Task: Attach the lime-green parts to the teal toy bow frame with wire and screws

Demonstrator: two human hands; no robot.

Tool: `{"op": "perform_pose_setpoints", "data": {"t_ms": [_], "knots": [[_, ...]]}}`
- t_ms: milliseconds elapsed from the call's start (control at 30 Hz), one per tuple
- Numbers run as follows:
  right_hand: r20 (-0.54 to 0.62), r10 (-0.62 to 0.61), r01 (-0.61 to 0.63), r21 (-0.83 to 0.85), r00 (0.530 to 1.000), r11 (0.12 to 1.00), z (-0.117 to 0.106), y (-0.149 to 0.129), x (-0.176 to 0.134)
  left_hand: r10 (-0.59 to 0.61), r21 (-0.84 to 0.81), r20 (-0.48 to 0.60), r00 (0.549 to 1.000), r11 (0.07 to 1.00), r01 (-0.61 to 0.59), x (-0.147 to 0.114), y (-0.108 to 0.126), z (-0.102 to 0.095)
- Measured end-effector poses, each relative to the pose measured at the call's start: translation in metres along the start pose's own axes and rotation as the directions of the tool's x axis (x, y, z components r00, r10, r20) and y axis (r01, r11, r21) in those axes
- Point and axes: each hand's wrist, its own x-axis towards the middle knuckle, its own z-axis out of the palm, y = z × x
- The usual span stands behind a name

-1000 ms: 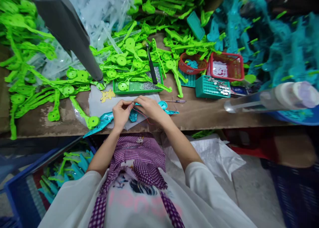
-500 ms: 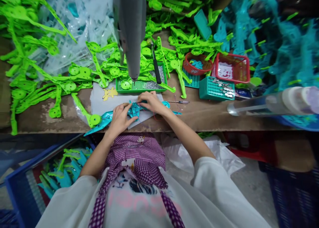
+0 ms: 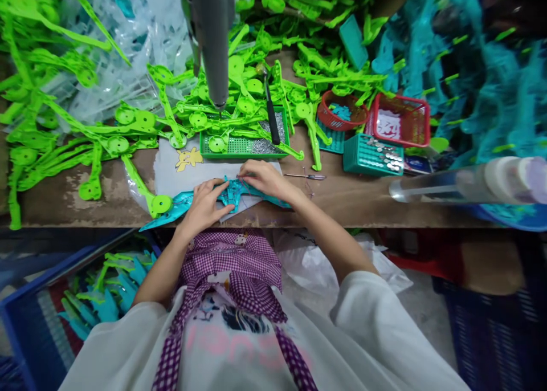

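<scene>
A teal plastic toy part (image 3: 233, 192) lies on a white sheet (image 3: 171, 174) at the near edge of the wooden bench. My left hand (image 3: 204, 206) presses flat on the part's left side. On its right side my right hand (image 3: 265, 177) rests with fingers curled on its top edge. A longer teal piece (image 3: 166, 211) sticks out to the left under my left wrist. A thin red wire runs by my right wrist.
A grey hanging power screwdriver (image 3: 212, 37) points down at a green tray of screws (image 3: 245, 146). Heaps of green plastic parts (image 3: 85, 123) cover the bench. Red baskets (image 3: 400, 120), a teal tray (image 3: 370, 154), small screwdriver (image 3: 307, 176), blue crate (image 3: 64, 305) at lower left.
My hands came down from holding the teal part and wire up to pressing it on the bench. The hanging screwdriver swung from the left to the middle.
</scene>
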Motion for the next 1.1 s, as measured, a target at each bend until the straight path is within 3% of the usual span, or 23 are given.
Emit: {"op": "perform_pose_setpoints", "data": {"t_ms": [167, 233, 267, 300, 333, 367, 400, 433, 500, 633, 700, 767, 833, 900, 967, 1000, 1033, 1067, 1100], "knots": [[-0.137, 0.003, -0.016, -0.092, 0.991, 0.996, -0.003, -0.013, -0.015, 0.015, 0.006, 0.001, 1.0, 1.0, -0.015, -0.007, -0.002, -0.006], [-0.336, 0.083, -0.1, -0.032, 0.938, 0.995, -0.008, -0.01, -0.04, 0.021, 0.01, 0.016, 1.0, 1.0, -0.021, -0.014, -0.006, -0.01], [-0.482, 0.178, -0.192, 0.022, 0.858, 0.981, -0.01, -0.007, -0.056, 0.027, 0.013, 0.026, 0.999, 1.0, -0.027, -0.017, -0.008, -0.011], [-0.608, 0.291, -0.299, 0.091, 0.738, 0.95, -0.011, -0.002, -0.074, 0.034, 0.016, 0.034, 0.999, 0.999, -0.034, -0.021, -0.011, -0.012], [-0.686, 0.396, -0.403, 0.161, 0.61, 0.901, -0.011, 0.004, -0.093, 0.039, 0.021, 0.036, 0.999, 0.999, -0.04, -0.024, -0.013, -0.013], [-0.714, 0.478, -0.489, 0.215, 0.511, 0.845, -0.01, 0.009, -0.109, 0.043, 0.028, 0.033, 0.999, 0.999, -0.044, -0.027, -0.014, -0.014], [-0.717, 0.54, -0.559, 0.252, 0.44, 0.79, -0.007, 0.015, -0.124, 0.049, 0.038, 0.032, 0.998, 0.998, -0.05, -0.029, -0.015, -0.015], [-0.703, 0.586, -0.614, 0.266, 0.403, 0.743, -0.004, 0.02, -0.134, 0.057, 0.052, 0.029, 0.998, 0.997, -0.059, -0.03, -0.015, -0.017], [-0.652, 0.646, -0.699, 0.241, 0.397, 0.673, 0.002, 0.029, -0.144, 0.075, 0.08, 0.016, 0.997, 0.994, -0.076, -0.032, -0.01, -0.022], [-0.543, 0.713, -0.766, 0.184, 0.444, 0.616, 0.001, 0.032, -0.134, 0.067, 0.033, -0.079, 0.995, 0.997, -0.065, -0.029, 0.019, -0.041], [-0.503, 0.702, -0.662, 0.297, 0.504, 0.688, -0.005, 0.023, -0.128, 0.06, -0.064, -0.141, 0.988, 0.996, -0.069, -0.019, 0.043, -0.047], [-0.488, 0.651, -0.459, 0.464, 0.581, 0.758, -0.011, 0.005, -0.125, 0.092, -0.181, -0.155, 0.984, 0.976, -0.12, 0.0, 0.07, -0.044], [-0.516, 0.598, -0.26, 0.583, 0.614, 0.77, -0.017, -0.017, -0.124, 0.204, -0.288, -0.056, 0.977, 0.934, -0.211, 0.029, 0.097, -0.033], [-0.586, 0.579, -0.14, 0.624, 0.567, 0.769, -0.023, -0.038, -0.122, 0.328, -0.405, 0.084, 0.941, 0.874, -0.269, 0.06, 0.121, -0.017], [-0.677, 0.574, -0.079, 0.613, 0.46, 0.786, -0.031, -0.051, -0.12, 0.414, -0.554, 0.152, 0.898, 0.788, -0.27, 0.084, 0.14, 0.0], [-0.711, 0.566, -0.079, 0.592, 0.417, 0.802, -0.035, -0.054, -0.119, 0.409, -0.615, 0.152, 0.9, 0.752, -0.238, 0.091, 0.145, 0.008], [-0.733, 0.545, -0.099, 0.558, 0.406, 0.824, -0.039, -0.053, -0.118, 0.389, -0.665, 0.149, 0.909, 0.72, -0.199, 0.095, 0.148, 0.015], [-0.74, 0.512, -0.131, 0.511, 0.436, 0.85, -0.043, -0.049, -0.118, 0.348, -0.7, 0.14, 0.927, 0.697, -0.156, 0.096, 0.148, 0.021], [-0.727, 0.472, -0.171, 0.452, 0.498, 0.876, -0.047, -0.042, -0.118, 0.294, -0.719, 0.126, 0.948, 0.685, -0.117, 0.095, 0.145, 0.027]]}}
